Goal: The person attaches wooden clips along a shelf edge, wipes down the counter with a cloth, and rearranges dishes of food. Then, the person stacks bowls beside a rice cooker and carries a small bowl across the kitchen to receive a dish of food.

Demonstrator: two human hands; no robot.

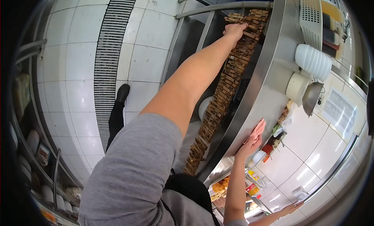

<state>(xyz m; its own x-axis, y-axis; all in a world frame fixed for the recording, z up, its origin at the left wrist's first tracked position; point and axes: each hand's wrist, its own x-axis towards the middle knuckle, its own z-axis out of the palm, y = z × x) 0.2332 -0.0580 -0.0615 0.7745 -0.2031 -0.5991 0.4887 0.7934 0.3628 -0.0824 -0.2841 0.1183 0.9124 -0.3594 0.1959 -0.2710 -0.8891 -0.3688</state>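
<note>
A long row of dark-marked wooden clothespins (230, 76) hangs along the side of the steel counter. At its upper end is my left hand (234, 32), its fingers closed at a wooden clothespin, with the fingertips partly lost among the pins. My right hand (251, 145) is closed on a crumpled pink cloth (258, 128) and rests with it on the steel counter top (269, 80). Bowls and small food items sit beyond the cloth, near the wall.
Stacked white bowls (313, 62), a metal bowl (312, 98) and a perforated white basket (311, 19) stand on the counter. Another person's hand (292, 208) is at the lower right. A drain grate (107, 62) crosses the tiled floor; a black shoe (123, 93) is beside it.
</note>
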